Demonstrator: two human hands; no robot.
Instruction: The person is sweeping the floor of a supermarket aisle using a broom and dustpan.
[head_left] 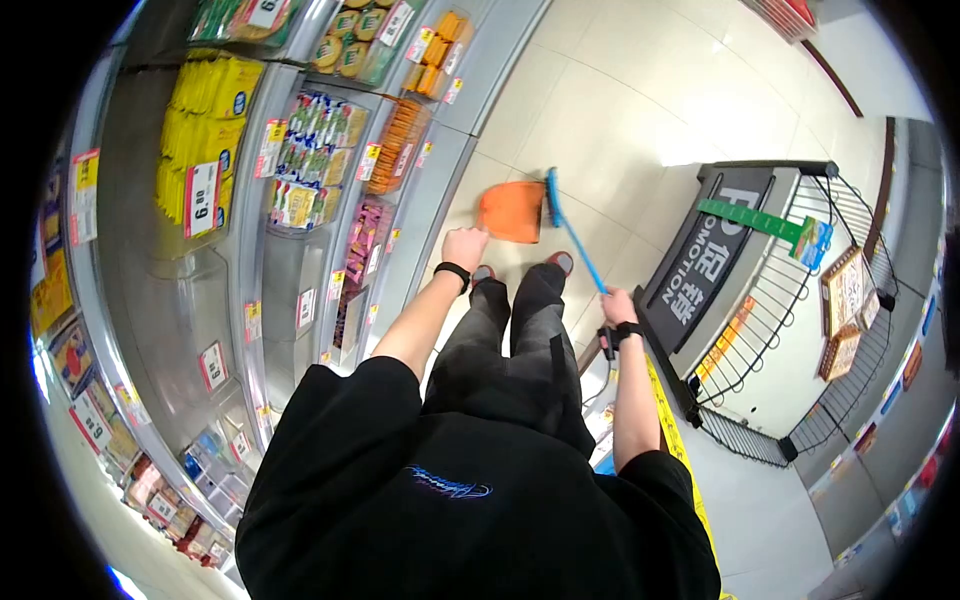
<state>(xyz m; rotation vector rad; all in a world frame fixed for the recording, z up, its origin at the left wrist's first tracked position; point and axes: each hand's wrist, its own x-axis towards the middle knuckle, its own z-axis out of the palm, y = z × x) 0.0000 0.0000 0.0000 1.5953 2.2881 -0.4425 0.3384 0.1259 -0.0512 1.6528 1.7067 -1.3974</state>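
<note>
An orange dustpan (511, 212) is low over or on the pale tiled floor, in front of the person's shoes. My left hand (465, 246) is closed at the dustpan's near left side, apparently round its handle, which the fingers hide. My right hand (618, 305) is wrapped round the upper end of a blue broom (582, 247). The broom's head (552, 197) stands beside the right edge of the dustpan. A black band circles each wrist.
Shelves of packaged snacks (210, 130) with price tags rise on the left. At right stand a black promotion sign (712, 250) and a wire rack (790, 310) holding some boxes. Yellow tape (672, 425) runs beside my right arm.
</note>
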